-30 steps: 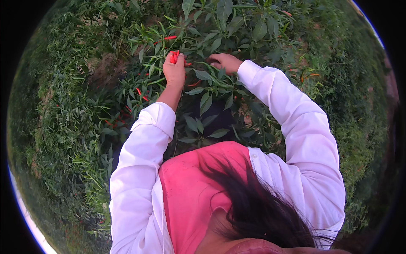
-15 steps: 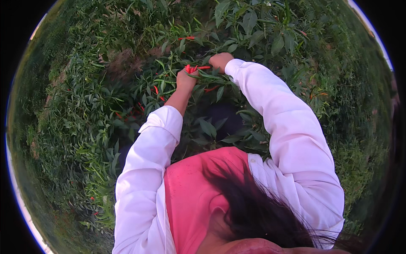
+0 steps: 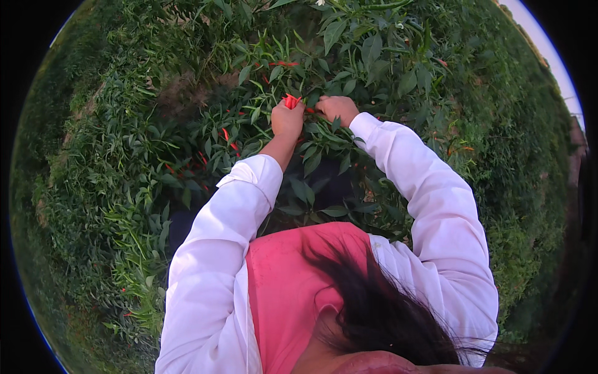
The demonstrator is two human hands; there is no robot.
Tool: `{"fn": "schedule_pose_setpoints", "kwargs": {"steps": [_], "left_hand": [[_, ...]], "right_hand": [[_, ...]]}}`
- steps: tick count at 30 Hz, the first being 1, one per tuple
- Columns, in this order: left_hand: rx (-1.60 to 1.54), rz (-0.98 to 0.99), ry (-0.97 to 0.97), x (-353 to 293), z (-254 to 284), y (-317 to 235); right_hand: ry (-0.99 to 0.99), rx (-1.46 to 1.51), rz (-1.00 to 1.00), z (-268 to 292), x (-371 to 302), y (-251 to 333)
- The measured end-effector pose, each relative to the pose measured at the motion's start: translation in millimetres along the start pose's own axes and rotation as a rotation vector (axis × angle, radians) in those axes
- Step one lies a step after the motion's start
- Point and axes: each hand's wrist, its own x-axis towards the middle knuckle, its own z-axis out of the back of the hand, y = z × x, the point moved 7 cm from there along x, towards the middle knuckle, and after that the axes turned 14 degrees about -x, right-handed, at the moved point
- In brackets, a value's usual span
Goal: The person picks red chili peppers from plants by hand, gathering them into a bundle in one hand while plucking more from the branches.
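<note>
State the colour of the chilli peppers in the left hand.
The chilli peppers show red in the head view.

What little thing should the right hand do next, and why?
Probably the person's bare right hand should bring the slim red chili pepper beside it to the bare left hand, because that hand holds a bunch of slender red chili peppers close by. Whether the right hand grips the single pepper is unclear.

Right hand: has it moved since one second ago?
Yes: judged against the bare soil patch, the right hand has shifted left, toward it.
</note>
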Motion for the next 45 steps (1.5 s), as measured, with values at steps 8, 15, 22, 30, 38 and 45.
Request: {"fn": "schedule_pose_setpoints", "kwargs": {"steps": [8,15,22,30,38,45], "left_hand": [[-0.574,0.019,-0.118,8.0,23.6,-13.8],[-0.872,0.409,0.104,13.1,39.6,-20.2],[-0.784,0.538,0.323,13.5,45.2,-21.9],[-0.459,0.322,0.381,45.4,-25.6,-54.2],[-0.589,0.292,0.138,70.6,-28.3,-55.8],[-0.623,0.293,0.111,70.9,-30.1,-57.4]], "right_hand": [[0.127,-0.006,-0.150,24.1,7.2,-15.9],[-0.036,-0.106,-0.128,61.6,110.0,-38.4],[-0.031,-0.052,-0.244,21.2,144.3,-45.0],[-0.377,0.414,-0.559,39.5,75.9,-68.5],[-0.368,0.343,-0.370,62.2,51.0,-53.2],[-0.310,0.312,-0.266,73.2,52.8,-48.7]]}}
